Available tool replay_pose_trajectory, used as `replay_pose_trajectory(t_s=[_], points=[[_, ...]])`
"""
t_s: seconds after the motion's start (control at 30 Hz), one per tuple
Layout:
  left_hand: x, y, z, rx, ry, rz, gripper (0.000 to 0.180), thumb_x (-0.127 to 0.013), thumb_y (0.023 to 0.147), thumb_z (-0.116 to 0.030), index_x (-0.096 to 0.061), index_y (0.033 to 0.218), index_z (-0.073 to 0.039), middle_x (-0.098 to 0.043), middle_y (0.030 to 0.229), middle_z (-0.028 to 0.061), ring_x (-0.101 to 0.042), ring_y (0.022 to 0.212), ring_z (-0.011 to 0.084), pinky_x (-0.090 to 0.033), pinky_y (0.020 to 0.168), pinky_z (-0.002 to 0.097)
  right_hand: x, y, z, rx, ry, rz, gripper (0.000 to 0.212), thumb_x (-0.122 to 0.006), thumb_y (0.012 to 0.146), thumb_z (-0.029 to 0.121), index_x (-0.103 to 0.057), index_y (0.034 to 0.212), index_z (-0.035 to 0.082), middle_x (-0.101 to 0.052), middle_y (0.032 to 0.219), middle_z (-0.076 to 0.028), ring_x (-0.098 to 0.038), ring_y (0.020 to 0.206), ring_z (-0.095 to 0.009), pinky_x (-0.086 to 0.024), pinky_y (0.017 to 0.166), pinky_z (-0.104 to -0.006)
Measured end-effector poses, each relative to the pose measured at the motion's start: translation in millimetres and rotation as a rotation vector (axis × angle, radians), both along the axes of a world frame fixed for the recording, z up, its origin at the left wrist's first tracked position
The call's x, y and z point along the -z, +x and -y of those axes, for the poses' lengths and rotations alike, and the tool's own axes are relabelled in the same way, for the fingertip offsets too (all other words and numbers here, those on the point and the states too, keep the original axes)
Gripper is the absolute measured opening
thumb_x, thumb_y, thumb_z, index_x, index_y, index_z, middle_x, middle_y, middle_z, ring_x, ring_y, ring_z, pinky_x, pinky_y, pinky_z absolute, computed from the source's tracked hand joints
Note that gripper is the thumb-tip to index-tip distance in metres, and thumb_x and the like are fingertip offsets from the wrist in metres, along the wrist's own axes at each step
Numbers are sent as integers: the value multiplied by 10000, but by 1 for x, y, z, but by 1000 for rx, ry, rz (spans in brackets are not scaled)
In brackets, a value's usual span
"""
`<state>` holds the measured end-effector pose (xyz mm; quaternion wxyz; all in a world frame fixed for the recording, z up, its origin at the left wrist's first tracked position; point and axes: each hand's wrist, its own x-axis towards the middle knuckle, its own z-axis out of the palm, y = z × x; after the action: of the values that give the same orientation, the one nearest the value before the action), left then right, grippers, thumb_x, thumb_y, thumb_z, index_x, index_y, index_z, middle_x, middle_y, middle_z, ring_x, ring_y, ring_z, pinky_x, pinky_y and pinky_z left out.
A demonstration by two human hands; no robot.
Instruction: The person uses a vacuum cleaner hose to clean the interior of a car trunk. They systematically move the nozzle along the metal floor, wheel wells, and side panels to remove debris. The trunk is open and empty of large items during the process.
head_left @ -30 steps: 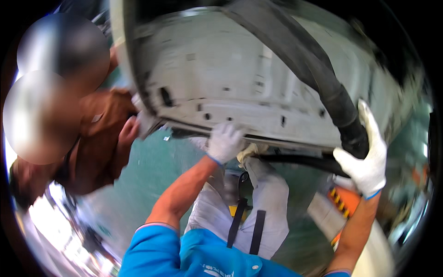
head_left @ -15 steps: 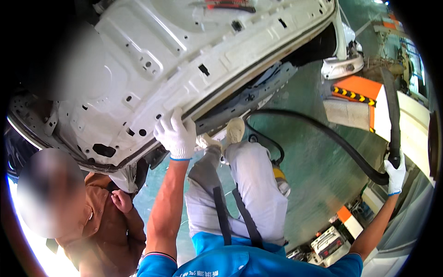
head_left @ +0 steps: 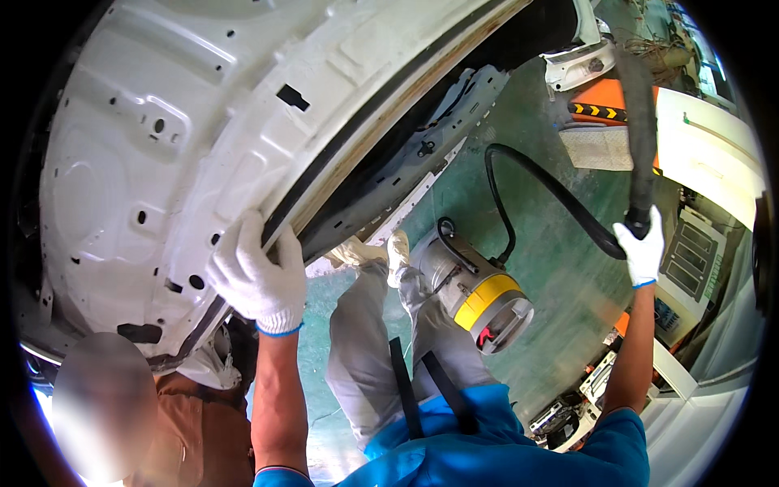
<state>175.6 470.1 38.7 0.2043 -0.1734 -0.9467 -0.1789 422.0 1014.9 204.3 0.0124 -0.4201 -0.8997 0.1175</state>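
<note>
A large white car body panel [head_left: 187, 105], with stamped recesses and several holes, fills the upper left. My left hand [head_left: 260, 272], in a white knit glove, grips its near edge, thumb over the dark seal strip and fingers on the metal. Out to the right, my gloved right hand [head_left: 643, 247] is closed around the handle end of a black vacuum hose [head_left: 560, 191]. A dark, wide tube [head_left: 635, 122] rises from that hand, pointing away from me. Beyond my knees stands the vacuum cleaner [head_left: 479, 284], a silver drum with a yellow band, joined to the hose.
At lower left a person in a brown jacket [head_left: 199, 430] is close beside the panel. An orange-and-white unit with a chevron strip [head_left: 600, 112] stands at far right, near a white bumper piece [head_left: 578, 66]. Equipment [head_left: 560, 418] lies at lower right on the green floor [head_left: 544, 341].
My view has shifted, and the vacuum cleaner's drum now shows fully beside my legs. My right hand and the tube have moved inward and farther up. My left hand still holds the panel edge.
</note>
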Motion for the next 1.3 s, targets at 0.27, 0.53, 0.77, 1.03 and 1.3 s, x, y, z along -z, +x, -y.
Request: replay_pose_trajectory(t_s=[0.27,0.53,0.77,1.03,1.3], points=[[3,4,1,-25,-18,-37,440,-929,794,-120,-756,1190,-38,-703,1134,119,-678,1054,308,-546,954,426,155,-8,75,-252,-160,67,856,-923,732,111,-584,1508,-11,-752,1298,-176,-712,1195,-210,-540,1079,-363],[51,-57,67,-67,-135,-314,560,-786,981,-472,-752,1326,-32,-802,1172,164,-786,1074,277,-623,914,408,291,-59,91,-631,-51,-464,807,-861,743,19,-599,1506,2,-695,1413,-184,-678,1307,-264,-511,1135,-399],[9,-38,27,-154,-217,-294,598,-750,864,-433,-758,1265,10,-753,1242,236,-713,1176,419,-545,1057,447,253,-59,135,-954,-302,445,785,-881,666,357,-699,1384,97,-772,1176,-221,-758,1106,-393,-595,964,-455],[-5,-27,20,-157,-286,-248,590,-731,898,-398,-719,1391,-74,-697,1343,223,-644,1298,425,-499,1131,502,304,-70,132,-1026,-650,597,670,-903,661,354,-743,1215,12,-767,902,-125,-742,794,-254,-602,753,-393],[-34,7,-10,-198,-286,-99,541,-719,845,-260,-746,1328,-17,-655,1390,317,-586,1362,463,-460,1188,499,317,-75,174,-1148,-570,688,629,-888,686,388,-750,1144,-21,-771,875,-155,-749,793,-284,-600,751,-403]])
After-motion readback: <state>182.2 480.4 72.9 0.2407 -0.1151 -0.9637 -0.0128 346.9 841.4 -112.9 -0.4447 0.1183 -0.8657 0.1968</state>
